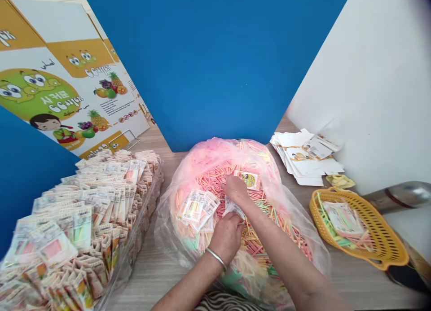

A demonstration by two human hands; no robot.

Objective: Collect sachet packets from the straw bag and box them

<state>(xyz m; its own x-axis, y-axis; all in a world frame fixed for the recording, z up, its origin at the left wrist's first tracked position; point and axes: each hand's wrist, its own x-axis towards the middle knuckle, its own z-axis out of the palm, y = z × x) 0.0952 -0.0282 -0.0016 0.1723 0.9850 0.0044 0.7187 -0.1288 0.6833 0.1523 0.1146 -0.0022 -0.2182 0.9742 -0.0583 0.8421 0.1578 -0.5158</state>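
A large clear plastic bag point(160, 225) lies open in front of me, filled with thin pink, yellow and green sticks point(212, 178). My left hand point(227, 239), with a metal bangle at the wrist, is closed on a small clear packet point(233, 207) above the sticks. Farther in, my right hand point(235, 187) dips its bent fingers among the pink sticks; what they pinch is hidden. Beside it lies a printed packet point(249, 180) showing a yellow-green cartoon. Several stick-filled packets point(197, 208) rest on the heap left of my hands.
At left stands a clear tray point(129, 261) heaped with filled packets point(84, 225). Printed cartons point(63, 86) lean behind it. A blue panel point(218, 64) rises behind the bag. Flat white boxes point(299, 156), a yellow basket point(387, 243) and a metallic cylinder point(400, 196) are at right.
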